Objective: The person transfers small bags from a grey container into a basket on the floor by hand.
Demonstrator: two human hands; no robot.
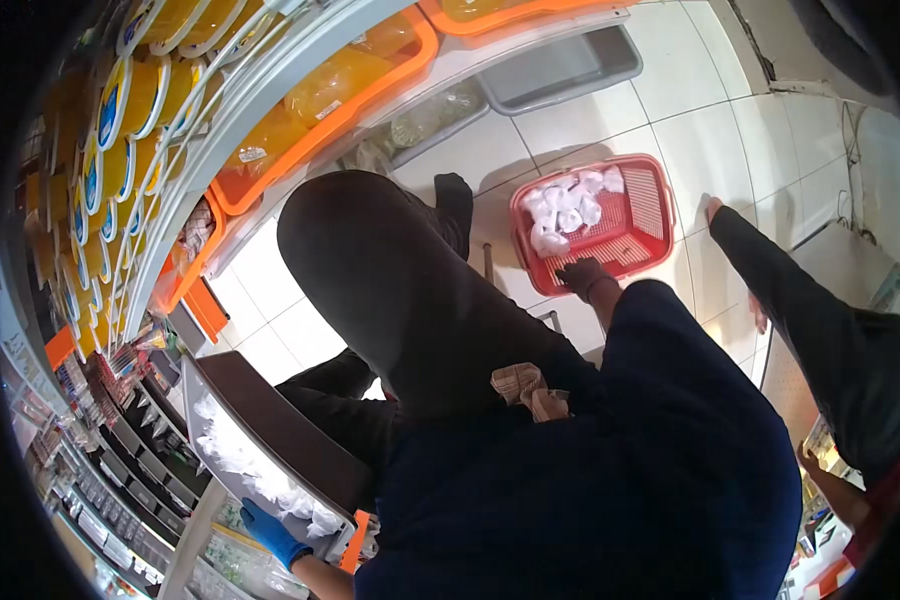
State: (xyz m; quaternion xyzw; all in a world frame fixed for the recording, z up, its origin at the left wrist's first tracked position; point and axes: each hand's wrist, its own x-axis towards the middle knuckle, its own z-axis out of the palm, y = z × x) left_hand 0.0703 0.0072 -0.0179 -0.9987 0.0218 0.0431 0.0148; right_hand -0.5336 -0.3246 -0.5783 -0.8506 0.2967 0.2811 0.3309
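Observation:
My left hand (273, 532), in a blue glove, lies with fingers stretched along the outer edge of a grey bin (288, 425). Crumpled white plastic bags (255, 462) fill this bin, which is beside my legs. On the other side, my right hand (584, 277) wears a dark glove, its fingers bent over the near rim of a red plastic basket (642, 215) on the floor. Several small white bundles (565, 210) lie at the basket's far left part; its right part shows bare lattice. My dark-trousered knee (370, 270) is bent between the two containers.
Orange bins (315, 150) with yellow-filled bags stand along a shelf at upper left, below racks of yellow packs (120, 170). A grey tub (560, 75) is on the tiled floor behind the basket. Another person's leg (820, 310) and hand (832, 485) are at right.

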